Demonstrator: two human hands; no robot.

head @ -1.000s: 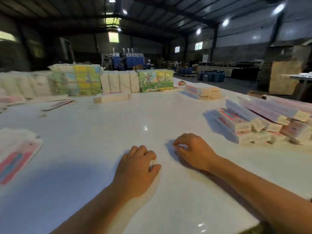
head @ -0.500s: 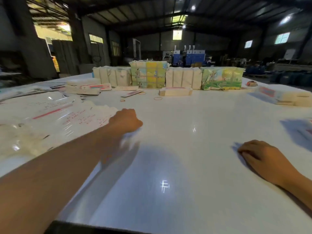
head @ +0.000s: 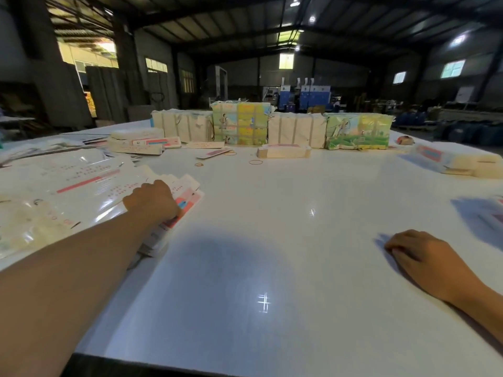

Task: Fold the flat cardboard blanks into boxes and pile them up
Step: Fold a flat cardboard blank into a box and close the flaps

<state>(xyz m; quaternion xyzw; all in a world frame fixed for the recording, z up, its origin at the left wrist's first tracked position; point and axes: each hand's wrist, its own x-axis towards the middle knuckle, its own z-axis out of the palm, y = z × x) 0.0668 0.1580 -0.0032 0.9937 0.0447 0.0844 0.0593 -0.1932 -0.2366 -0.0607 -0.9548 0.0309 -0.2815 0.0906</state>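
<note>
Hands: left [head: 152,198] grips blanks [head: 187,198], right [head: 424,257] rests apart.

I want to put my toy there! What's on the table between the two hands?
Nothing: in the head view, the white table is bare between the left hand, on the flat blanks, and the right hand.

A wide white glossy worktop [head: 272,240] carries everything. On its left side lies a fanned stack of flat blanks [head: 187,194] beside clear plastic sheets [head: 68,186]. At the far edge stand wrapped bundles [head: 241,123] in a row, with loose rubber bands [head: 255,162] lying before them.
</note>
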